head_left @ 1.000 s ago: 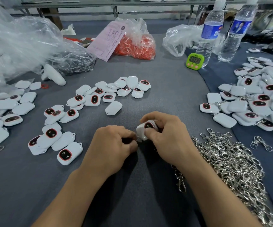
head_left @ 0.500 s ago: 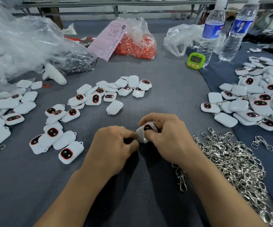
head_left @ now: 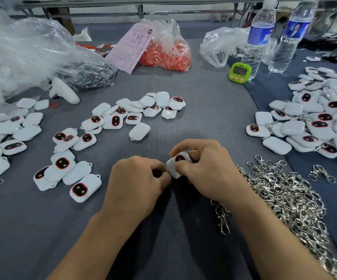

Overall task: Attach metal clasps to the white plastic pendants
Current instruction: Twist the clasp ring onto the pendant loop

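A white plastic pendant (head_left: 175, 165) with a dark red-rimmed window is held over the middle of the grey cloth, gripped by my right hand (head_left: 204, 166) between thumb and curled fingers. My left hand (head_left: 137, 182) is curled against the pendant's lower left corner, fingertips pinched together there; what it pinches is hidden. A big heap of silver metal clasps (head_left: 289, 201) lies right of my right arm, one loose clasp (head_left: 223, 221) beside my wrist. Loose pendants (head_left: 121, 116) lie ahead and to the left.
A pile of pendants with clasps (head_left: 315, 122) fills the right side. At the back stand two water bottles (head_left: 256, 37), a green timer (head_left: 240, 72), a bag of red parts (head_left: 167, 51) with a pink slip, and crumpled clear plastic bags (head_left: 22, 51).
Both hands have stayed at the same spot with the pendant between them. Only small finger shifts show.
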Demonstrator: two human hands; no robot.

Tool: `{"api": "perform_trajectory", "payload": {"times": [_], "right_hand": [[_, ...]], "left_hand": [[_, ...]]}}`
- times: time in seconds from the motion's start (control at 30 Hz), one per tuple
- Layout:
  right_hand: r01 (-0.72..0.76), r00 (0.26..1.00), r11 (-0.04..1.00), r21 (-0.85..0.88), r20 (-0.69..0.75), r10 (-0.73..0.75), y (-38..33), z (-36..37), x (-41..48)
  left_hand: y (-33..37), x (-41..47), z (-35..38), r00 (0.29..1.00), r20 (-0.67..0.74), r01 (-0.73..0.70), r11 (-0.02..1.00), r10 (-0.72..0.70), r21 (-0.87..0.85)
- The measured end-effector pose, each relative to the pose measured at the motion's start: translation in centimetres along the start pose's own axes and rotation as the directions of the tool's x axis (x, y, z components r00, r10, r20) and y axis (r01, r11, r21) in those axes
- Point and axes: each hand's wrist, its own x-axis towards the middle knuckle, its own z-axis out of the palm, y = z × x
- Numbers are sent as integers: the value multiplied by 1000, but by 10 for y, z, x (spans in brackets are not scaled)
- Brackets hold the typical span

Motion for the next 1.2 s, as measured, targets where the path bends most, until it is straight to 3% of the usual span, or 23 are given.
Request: {"api": "perform_trajectory", "payload": {"times": [0.1,0.2,0.37,0.5,0.63,0.8,0.93,1.0,1.1,1.2], "right_hand": [[-35,999,998,54,5,35,1,1,1],[-121,992,960,254,-12,129,0,1,2],[-250,964,750,612,84,253,-2,-9,5],[-303,952,697,650,169,256,-2,-11,5],[-274,961,714,644,163,222,-3,-13,5],[-186,983,788,587,102,156,-2,-10,1],[-182,982,749,637,74,175,-4,-5,2],[-234,970,687,688,121,210,-5,-5,2],[-272,961,617,738,178,211,-5,-8,2],[-254,967,615,747,172,190,-5,-7,1]], "left_hand": [[1,-1,0,1000,-12,23,999,-24,-49],[2,-1,-1,998,-57,9,989,-17,-147],[3,2,-8,998,-63,-35,922,11,-387],[2,6,-7,999,-20,31,854,-48,-520],[2,8,-8,991,88,130,794,-97,-594],[-2,8,-9,983,156,159,870,-96,-467],[-1,4,-8,998,22,57,908,-53,-415],[1,5,-7,998,8,63,862,-68,-504],[4,8,-4,983,154,181,680,-101,-711],[6,8,-4,970,222,235,620,-100,-749]]}}
